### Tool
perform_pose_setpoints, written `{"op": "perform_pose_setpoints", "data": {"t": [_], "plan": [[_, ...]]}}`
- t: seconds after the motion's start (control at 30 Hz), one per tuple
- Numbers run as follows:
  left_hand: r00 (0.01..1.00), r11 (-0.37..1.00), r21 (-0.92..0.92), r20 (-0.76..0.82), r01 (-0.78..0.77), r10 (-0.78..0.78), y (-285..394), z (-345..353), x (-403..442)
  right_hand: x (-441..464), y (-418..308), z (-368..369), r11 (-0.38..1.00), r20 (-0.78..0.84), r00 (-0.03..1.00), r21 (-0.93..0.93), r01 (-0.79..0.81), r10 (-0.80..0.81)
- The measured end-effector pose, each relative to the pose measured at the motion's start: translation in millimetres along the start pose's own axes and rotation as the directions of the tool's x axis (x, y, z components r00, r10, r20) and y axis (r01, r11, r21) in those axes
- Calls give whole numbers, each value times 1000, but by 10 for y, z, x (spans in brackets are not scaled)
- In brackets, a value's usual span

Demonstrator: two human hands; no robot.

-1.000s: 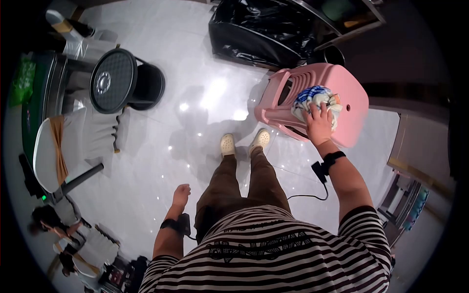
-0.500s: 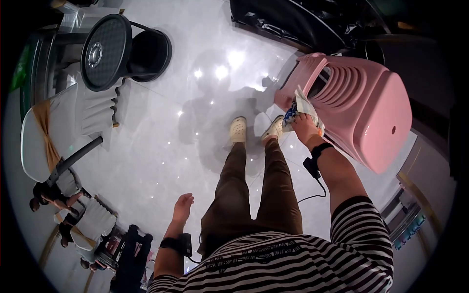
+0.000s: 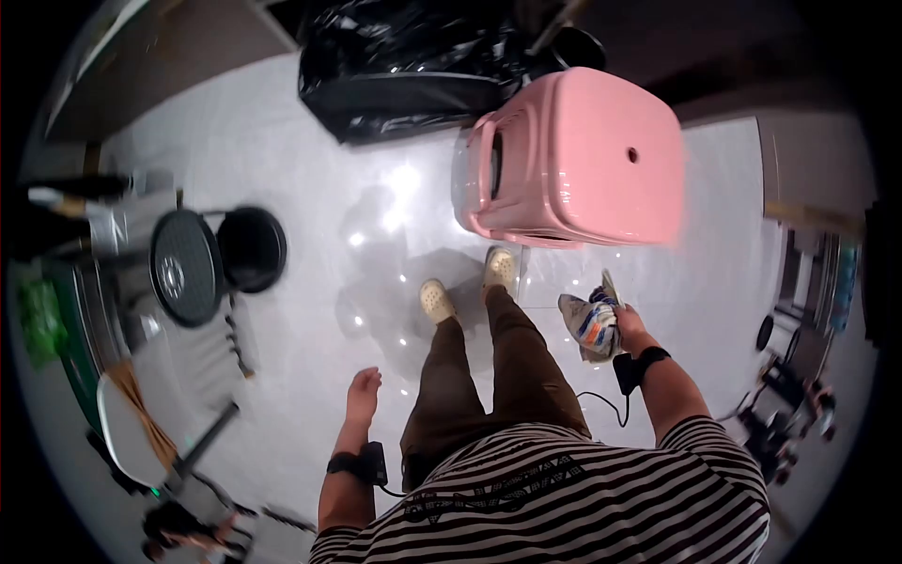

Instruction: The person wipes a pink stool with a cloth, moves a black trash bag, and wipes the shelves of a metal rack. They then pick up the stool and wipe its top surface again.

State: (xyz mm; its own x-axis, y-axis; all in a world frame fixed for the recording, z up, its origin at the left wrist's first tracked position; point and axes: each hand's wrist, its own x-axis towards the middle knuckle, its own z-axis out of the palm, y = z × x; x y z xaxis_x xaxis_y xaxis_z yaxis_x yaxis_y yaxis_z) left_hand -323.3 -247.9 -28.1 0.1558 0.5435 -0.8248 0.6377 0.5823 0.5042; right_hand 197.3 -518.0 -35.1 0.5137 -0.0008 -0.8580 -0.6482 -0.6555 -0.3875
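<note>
In my right hand [image 3: 633, 329] is a crumpled pale rag [image 3: 594, 321] with blue and orange print; whether it is cloth or packaging I cannot tell. My fingers are closed around its right side, and the rag hangs above the floor, apart from the pink plastic stool stack [image 3: 615, 155]. That stack stands ahead of my feet, a small hole in its top seat. At my left side, my left hand [image 3: 363, 395] hangs over the floor with loosely bent fingers and nothing in it. Each wrist wears a black strap with a small cabled device.
A black plastic-covered bulk [image 3: 404, 103] lies beyond the stools. To the left stand a black bin [image 3: 254, 249] with its round lid [image 3: 186, 268] and a white-covered chair [image 3: 132, 428] with a gold sash. People sit at the lower left and right edges.
My body has turned to the right, so the stools now appear further left and ahead. My right hand has drawn the rag back from the stools' side. The left hand remains empty.
</note>
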Motion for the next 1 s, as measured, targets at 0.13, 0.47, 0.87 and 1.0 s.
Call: {"op": "perform_pose_setpoints", "data": {"t": [0.13, 0.47, 0.87, 1.0], "plan": [[934, 931, 87, 83, -353, 347, 1152, -15, 383, -191, 341, 57, 809, 119, 988, 569, -146, 95], [277, 41, 399, 554, -916, 785, 3975, 2015, 112, -141, 583, 621, 376, 145, 985, 911, -168, 88], [97, -573, 520, 789, -633, 607, 4796, 4405, 394, 139, 405, -137, 509, -177, 974, 831, 224, -140], [101, -578, 506, 802, -640, 589, 4815, 4430, 380, -97, -360, -79, 430, -305, 817, 731, 530, -490]]}}
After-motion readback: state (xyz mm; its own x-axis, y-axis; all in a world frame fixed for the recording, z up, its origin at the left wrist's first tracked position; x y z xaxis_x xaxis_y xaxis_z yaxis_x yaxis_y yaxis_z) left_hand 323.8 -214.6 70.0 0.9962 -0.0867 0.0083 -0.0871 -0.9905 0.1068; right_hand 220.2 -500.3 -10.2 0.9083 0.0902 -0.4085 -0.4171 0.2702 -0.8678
